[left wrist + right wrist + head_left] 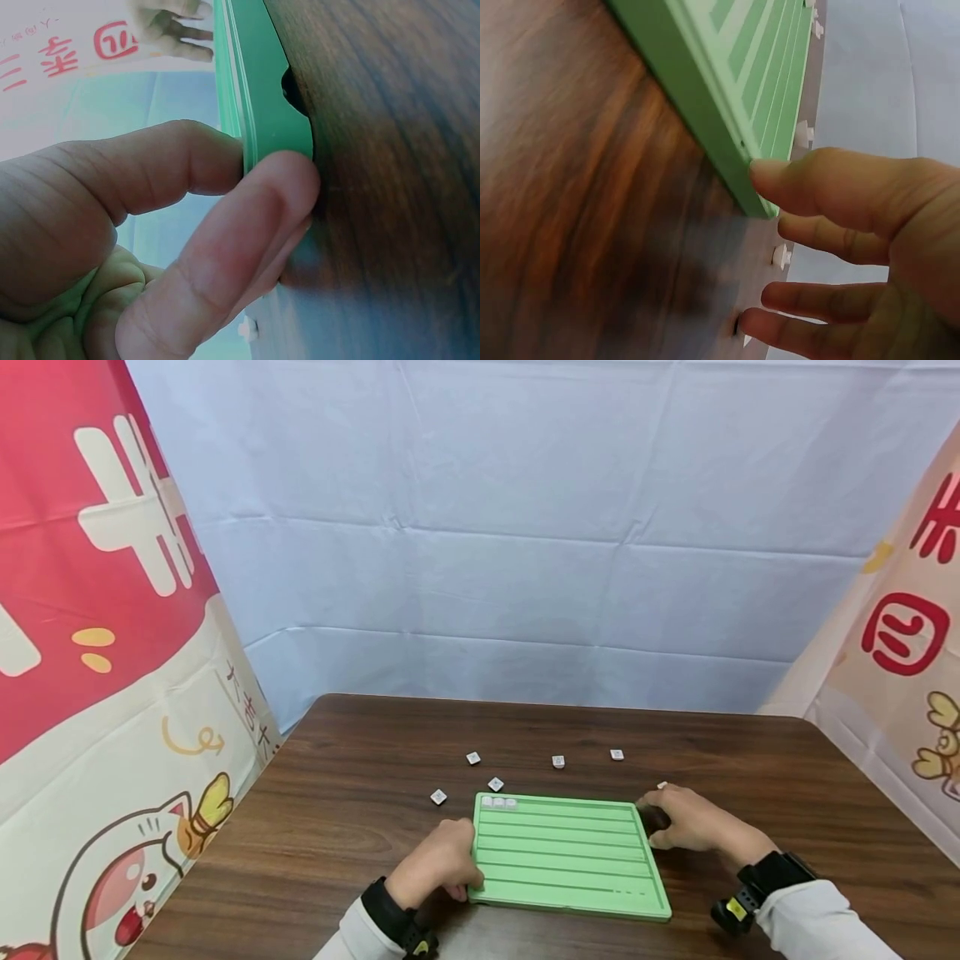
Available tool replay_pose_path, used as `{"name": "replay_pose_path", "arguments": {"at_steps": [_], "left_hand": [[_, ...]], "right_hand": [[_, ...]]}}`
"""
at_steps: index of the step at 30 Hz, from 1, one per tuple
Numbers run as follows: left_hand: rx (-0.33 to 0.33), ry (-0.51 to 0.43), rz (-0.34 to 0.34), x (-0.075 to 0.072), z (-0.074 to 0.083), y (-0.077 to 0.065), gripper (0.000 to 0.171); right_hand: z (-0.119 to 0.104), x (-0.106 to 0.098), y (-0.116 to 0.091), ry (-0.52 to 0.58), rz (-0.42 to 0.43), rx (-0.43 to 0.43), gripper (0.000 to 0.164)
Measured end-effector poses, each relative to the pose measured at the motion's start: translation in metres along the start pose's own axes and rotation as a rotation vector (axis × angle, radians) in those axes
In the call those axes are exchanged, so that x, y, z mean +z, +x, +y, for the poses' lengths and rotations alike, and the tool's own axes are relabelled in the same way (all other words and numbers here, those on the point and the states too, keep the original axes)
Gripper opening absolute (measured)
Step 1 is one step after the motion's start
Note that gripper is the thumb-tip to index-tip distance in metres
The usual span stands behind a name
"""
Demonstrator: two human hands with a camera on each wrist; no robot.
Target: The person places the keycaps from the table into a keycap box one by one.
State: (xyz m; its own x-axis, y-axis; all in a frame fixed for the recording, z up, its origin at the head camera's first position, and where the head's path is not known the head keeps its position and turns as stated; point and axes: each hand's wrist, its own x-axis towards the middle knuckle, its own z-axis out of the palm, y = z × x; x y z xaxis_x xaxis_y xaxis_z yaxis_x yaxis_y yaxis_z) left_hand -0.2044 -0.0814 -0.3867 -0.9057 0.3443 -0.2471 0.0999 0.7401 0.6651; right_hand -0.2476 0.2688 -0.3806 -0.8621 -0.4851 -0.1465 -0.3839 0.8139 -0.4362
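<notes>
A light green ridged board [562, 860] lies flat on the table, with three small white keycap-like tiles [498, 803] side by side in its top left corner. My left hand [442, 860] grips the board's left edge; in the left wrist view the fingertips [281, 180] press its rim and side wall. By the right edge is my right hand [690, 820]. Its thumb [780, 180] touches the board near the far corner, while the other fingers stretch out loosely beyond the edge. A white tile [662, 785] shows partly behind this hand.
Several loose white tiles lie beyond the board, among them one tile [438, 797] at the left and another [617, 755] at the back right. The brown wooden table [345, 777] ends before a pale blue cloth backdrop [510, 585]. Printed cloths hang at both sides.
</notes>
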Motion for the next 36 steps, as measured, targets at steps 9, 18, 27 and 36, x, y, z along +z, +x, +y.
{"name": "replay_pose_path", "arguments": {"at_steps": [9, 18, 27, 36], "left_hand": [[-0.002, 0.001, 0.003, -0.001, -0.001, -0.002, 0.021], [0.0, 0.018, 0.014, 0.0, 0.0, -0.002, 0.02], [0.008, 0.019, 0.014, 0.0, 0.0, -0.001, 0.02], [0.003, 0.015, 0.015, 0.001, 0.001, -0.002, 0.02]], "right_hand": [[0.008, -0.005, -0.01, -0.015, 0.008, 0.063, 0.052], [0.022, -0.013, -0.017, -0.005, -0.005, 0.099, 0.056], [0.032, -0.015, -0.023, 0.029, 0.006, 0.118, 0.056], [0.034, -0.009, -0.024, 0.035, -0.001, 0.146, 0.048]]}}
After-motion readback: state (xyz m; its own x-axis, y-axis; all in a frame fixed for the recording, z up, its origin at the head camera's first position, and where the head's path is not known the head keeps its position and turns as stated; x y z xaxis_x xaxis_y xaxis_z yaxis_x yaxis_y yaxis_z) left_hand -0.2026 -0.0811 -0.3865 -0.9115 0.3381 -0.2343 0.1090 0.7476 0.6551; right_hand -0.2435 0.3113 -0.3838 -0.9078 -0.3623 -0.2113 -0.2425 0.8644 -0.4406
